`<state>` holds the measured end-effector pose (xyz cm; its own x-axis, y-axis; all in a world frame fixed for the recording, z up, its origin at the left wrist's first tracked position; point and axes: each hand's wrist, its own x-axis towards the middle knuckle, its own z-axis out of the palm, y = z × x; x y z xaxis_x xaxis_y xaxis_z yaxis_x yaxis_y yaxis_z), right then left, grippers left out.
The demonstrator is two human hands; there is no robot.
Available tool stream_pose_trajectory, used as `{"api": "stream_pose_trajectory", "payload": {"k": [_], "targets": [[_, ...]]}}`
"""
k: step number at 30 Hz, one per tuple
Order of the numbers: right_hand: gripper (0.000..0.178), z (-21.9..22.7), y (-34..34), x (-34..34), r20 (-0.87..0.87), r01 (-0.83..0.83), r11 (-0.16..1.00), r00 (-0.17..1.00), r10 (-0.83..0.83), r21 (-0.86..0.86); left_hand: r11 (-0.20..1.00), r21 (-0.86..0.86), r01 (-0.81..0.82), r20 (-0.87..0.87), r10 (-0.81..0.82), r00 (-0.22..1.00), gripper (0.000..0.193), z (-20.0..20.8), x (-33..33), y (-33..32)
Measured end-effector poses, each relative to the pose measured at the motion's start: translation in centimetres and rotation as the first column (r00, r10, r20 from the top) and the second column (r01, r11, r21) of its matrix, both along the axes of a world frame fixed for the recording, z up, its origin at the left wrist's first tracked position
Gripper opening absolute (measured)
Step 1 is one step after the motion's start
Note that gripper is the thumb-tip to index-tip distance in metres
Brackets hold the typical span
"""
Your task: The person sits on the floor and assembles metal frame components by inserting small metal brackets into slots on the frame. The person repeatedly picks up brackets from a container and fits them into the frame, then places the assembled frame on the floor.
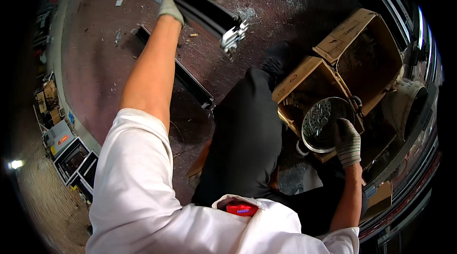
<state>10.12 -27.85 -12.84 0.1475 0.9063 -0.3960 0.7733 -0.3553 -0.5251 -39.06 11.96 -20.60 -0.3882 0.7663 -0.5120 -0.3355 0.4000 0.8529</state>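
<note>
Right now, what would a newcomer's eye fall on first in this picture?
The eye falls first on the long black bar at the top, gripped by the gloved left hand. Next comes the round metal bowl at the right, with small pieces inside and the gloved right hand at its edge. Beyond it, towards the upper right, are open boxes.

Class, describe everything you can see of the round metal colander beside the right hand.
The round, silvery metal colander has a perforated wall, bright rim and loop handles at lower left and upper right. Small metal pieces lie inside. Mouth up, it overlaps the open brown cardboard box; the right hand, in a striped knit glove, overlaps its right rim.
</note>
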Motion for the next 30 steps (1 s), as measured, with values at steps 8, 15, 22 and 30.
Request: {"api": "stream_pose_trajectory", "payload": {"k": [8, 15, 22, 30], "targets": [[0.017, -2.4, -0.1, -0.4, -0.032, 0.063, 0.985, 0.997, -0.069, -0.158, 0.873, -0.455, -0.174, -0.129, 0.129, 0.983, 0.106, -13.5, -4.8, -7.1], [0.019, -5.3, -1.2, -0.4, -0.120, 0.119, 0.951, 0.980, -0.159, -0.286, 0.883, -0.419, -0.209, -0.108, 0.180, 0.978, 0.103, -21.3, -8.9, -10.0], [0.023, -5.5, 0.2, -1.0, -0.023, 0.009, 0.949, 1.000, -0.017, -0.314, 0.671, -0.718, -0.183, -0.303, -0.064, 0.951, 0.102, -20.4, -5.9, -12.9], [0.023, -5.8, -0.9, -0.2, 0.024, -0.006, 0.951, 1.000, 0.014, -0.310, 0.580, -0.787, -0.209, -0.425, -0.265, 0.865, 0.089, -24.1, -9.0, -12.5]]}}
